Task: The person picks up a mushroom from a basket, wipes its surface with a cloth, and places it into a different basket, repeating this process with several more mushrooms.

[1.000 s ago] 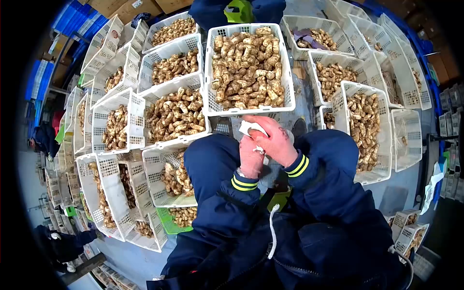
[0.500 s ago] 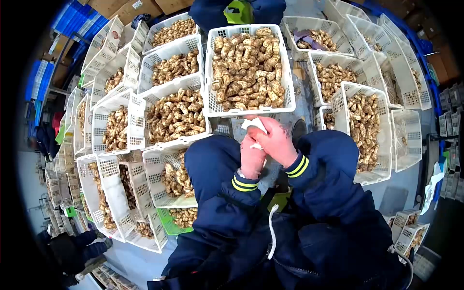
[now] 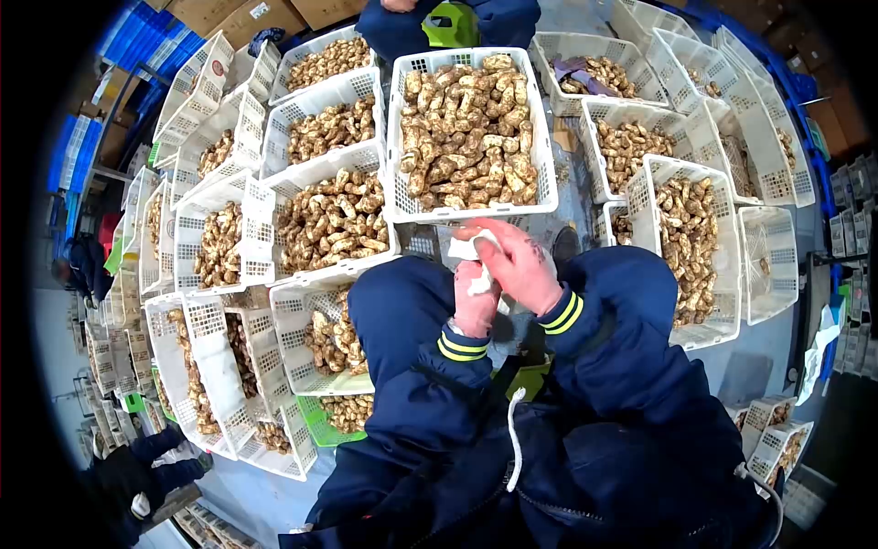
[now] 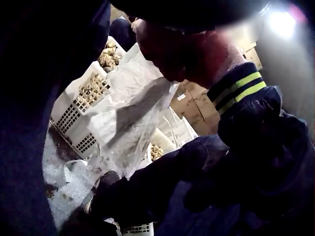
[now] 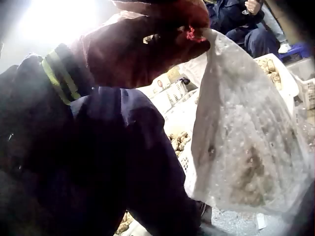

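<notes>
Just below the middle of the head view's frame, both hands are grasping a thin white sheet: the right hand curls over it, while the left hand, lower and partly covered, pinches it at the fingertips. In the right wrist view the sheet hangs down the right half, wrinkled and translucent (brownish smudges mark its lower part). At the upper centre of the head view, just beyond the hands, a white crate holds a heap of knobbly brown-and-cream mushrooms. Similar crates stand at left and right, and a seated person's knees show at the top edge.
</notes>
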A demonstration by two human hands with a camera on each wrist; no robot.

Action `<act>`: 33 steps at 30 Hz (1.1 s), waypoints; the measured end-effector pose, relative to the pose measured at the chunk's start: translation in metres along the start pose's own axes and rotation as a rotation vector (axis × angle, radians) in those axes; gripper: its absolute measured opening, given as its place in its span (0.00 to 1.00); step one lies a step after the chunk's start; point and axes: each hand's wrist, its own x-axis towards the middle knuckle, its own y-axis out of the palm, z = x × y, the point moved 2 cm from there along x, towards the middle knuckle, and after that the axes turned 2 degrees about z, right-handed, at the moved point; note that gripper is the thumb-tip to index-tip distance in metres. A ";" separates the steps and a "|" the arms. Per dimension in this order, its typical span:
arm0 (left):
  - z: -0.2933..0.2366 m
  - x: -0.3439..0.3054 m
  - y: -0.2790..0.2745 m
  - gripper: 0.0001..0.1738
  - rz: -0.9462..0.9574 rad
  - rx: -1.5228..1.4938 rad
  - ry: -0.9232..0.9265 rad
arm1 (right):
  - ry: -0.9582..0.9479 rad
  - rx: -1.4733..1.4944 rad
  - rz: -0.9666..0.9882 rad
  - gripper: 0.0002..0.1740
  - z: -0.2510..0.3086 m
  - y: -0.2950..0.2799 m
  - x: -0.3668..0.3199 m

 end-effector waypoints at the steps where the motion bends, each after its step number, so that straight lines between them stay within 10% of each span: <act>1: 0.001 -0.001 -0.002 0.11 -0.024 0.350 0.029 | 0.002 0.000 0.001 0.18 0.000 0.001 -0.002; 9: -0.011 0.003 0.007 0.12 -0.118 0.544 0.134 | 0.179 0.190 -0.015 0.18 -0.015 0.007 -0.002; 15: -0.016 0.004 0.026 0.20 -0.071 -0.004 -0.159 | 0.247 0.237 -0.139 0.16 -0.018 -0.018 0.004; 18: -0.018 0.007 0.033 0.21 0.066 -0.105 -0.155 | 0.397 0.772 -0.215 0.13 -0.015 -0.025 0.002; 21: -0.021 0.003 0.027 0.16 -0.061 0.229 0.013 | 0.308 0.216 -0.041 0.13 -0.008 -0.013 -0.002; 22: -0.021 0.001 0.021 0.16 -0.070 0.358 0.032 | -0.132 -0.149 -0.043 0.17 -0.009 -0.012 0.003; 33: -0.032 0.002 0.021 0.22 -0.186 0.840 0.447 | 0.248 0.807 -0.417 0.17 -0.026 -0.031 -0.008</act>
